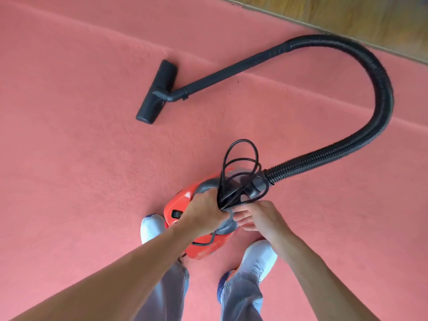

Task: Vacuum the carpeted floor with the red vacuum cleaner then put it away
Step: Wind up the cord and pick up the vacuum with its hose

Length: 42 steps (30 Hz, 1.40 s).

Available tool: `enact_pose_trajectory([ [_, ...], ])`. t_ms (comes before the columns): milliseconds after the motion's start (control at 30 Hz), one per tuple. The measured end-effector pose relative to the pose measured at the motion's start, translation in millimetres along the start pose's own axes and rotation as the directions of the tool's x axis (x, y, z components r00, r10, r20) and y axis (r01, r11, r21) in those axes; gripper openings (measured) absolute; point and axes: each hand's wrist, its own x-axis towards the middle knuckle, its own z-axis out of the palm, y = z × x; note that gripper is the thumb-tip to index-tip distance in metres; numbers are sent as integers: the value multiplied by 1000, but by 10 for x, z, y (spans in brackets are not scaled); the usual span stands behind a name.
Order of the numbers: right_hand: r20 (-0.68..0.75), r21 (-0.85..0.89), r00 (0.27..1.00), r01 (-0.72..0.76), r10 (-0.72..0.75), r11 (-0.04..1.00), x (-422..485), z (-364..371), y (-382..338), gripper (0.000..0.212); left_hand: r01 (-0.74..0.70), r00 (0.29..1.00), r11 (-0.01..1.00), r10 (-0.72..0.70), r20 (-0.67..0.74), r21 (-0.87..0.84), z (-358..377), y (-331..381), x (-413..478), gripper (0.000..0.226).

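Salmon-pink carpet [81, 158] covers nearly the whole floor, with faint parallel ridges running diagonally; a strip of wooden flooring [370, 17] borders its far right edge.

A light grey left sock [150, 228] with a blue patch at the toe sits just left of the left grip [203, 210] and a little nearer the person. The right sock [261, 252], light grey too, lies right below the right grip [256, 218], also nearer the person; a blue and orange patch shows at its heel end. The two socks stand apart. Grey-blue trouser legs [171, 290] run from both socks toward the bottom edge, the cloth bunched at the ankles. Far beyond both grips, up and to the right, a strip of brown wooden floor [370, 17] fills the corner, its near edge running on a slant.
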Motion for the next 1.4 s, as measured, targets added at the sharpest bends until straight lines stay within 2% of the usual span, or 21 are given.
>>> enact_pose_trajectory([
  [67,-87,-19,995,44,-45,999,31,-3,-69,43,-55,998,991,52,24,122,-169,-50,22,19],
  [167,-180,-166,980,52,-82,985,23,-57,-123,14,-104,994,955,89,66,279,-530,-139,81,25],
  [233,-245,-205,968,0,-51,979,15,-155,-182,16,-148,988,917,123,89,372,-854,-177,107,24],
  [333,-384,-239,922,-38,-58,970,21,-376,-334,16,-260,965,800,190,183,540,-1312,-194,175,22],
  [400,-430,-351,895,-46,-117,935,7,-462,-537,16,-329,942,697,198,269,637,-1572,-198,224,23],
  [533,-375,-600,884,-4,-278,800,158,-484,-1104,21,-456,888,518,213,408,724,-1842,-192,402,24],
  [633,-259,-738,904,43,-341,673,594,-337,-1441,28,-510,858,462,219,464,725,-1793,-199,614,23],
  [733,-104,-861,930,94,-354,500,1093,-125,-1622,44,-516,849,501,192,492,694,-1598,-291,828,21],
  [833,-1,-919,928,147,-373,367,1606,-30,-1767,56,-497,847,606,182,500,621,-1359,-383,949,20],
  [900,29,-934,932,153,-361,322,1882,6,-1782,64,-507,837,646,210,506,570,-1233,-375,954,23],
  [1033,34,-963,942,121,-335,241,2355,-17,-1689,81,-545,834,617,330,442,568,-1224,-359,1060,21],
  [1167,-30,-978,959,29,-282,204,2724,-79,-1491,94,-576,817,597,409,405,558,-1170,-404,1092,25],
  [1233,-65,-994,948,-34,-311,105,2849,-73,-1413,91,-585,811,601,437,388,545,-1180,-474,1066,24],
  [1300,-99,-995,940,-87,-327,52,2899,-37,-1347,78,-583,812,596,446,375,552,-1194,-560,1022,24],
  [1400,-160,-984,945,-130,-286,120,2912,13,-1185,53,-569,821,597,444,358,565,-1174,-619,972,19],
])
